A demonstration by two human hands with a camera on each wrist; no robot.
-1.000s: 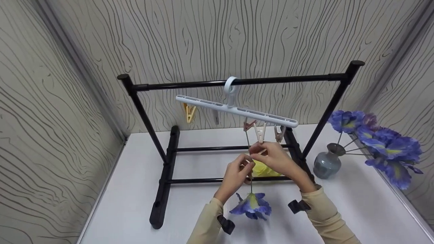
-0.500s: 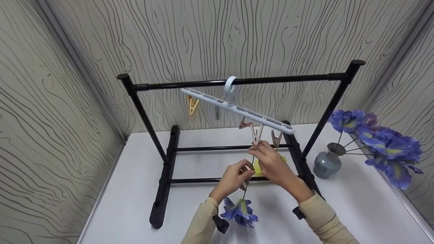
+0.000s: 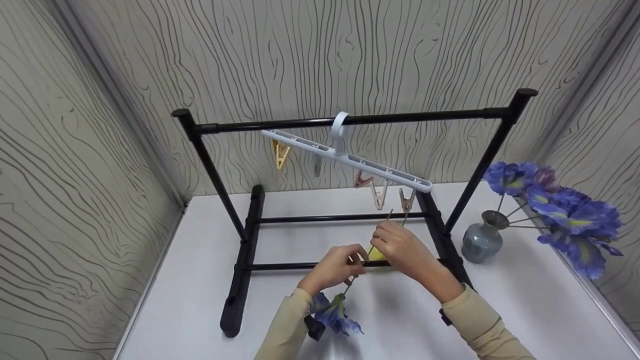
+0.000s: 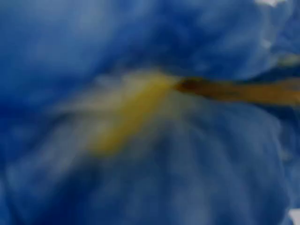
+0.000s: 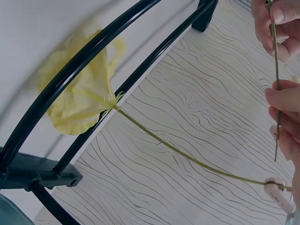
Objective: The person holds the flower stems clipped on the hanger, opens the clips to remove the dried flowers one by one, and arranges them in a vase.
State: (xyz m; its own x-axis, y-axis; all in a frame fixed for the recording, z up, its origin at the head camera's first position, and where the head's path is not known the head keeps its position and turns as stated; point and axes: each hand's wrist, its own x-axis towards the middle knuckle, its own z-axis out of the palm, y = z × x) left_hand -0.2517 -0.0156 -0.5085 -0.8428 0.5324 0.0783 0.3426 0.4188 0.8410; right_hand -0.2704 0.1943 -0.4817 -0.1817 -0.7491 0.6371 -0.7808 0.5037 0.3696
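A blue-purple artificial flower (image 3: 332,312) hangs head down below my hands, its stem slanting up to the right. My left hand (image 3: 337,265) pinches the stem (image 5: 275,70) nearer the bloom. Higher up, my right hand (image 3: 400,247) pinches the same stem, whose bare tip rises just below a pale pink clothespin (image 3: 379,195). That clothespin hangs from a light blue clip hanger (image 3: 380,172), as does a reddish one (image 3: 362,178). At the hanger's right end, a beige clothespin (image 3: 406,200) holds the stem of an upside-down yellow flower (image 5: 79,93). Petals (image 4: 140,154) fill the left wrist view, blurred.
The hanger hooks over the top bar (image 3: 425,117) of a black rack standing on a white table (image 3: 190,285). Yellow clothespins (image 3: 281,155) hang at its left end. At right, a grey-blue vase (image 3: 482,244) holds several blue-purple flowers (image 3: 570,215) leaning right.
The stem's top has come down from beside the reddish clothespin to below the pale pink one. Bloom and left hand moved left and down; the right hand moved down. The hanger swung, its right end forward.
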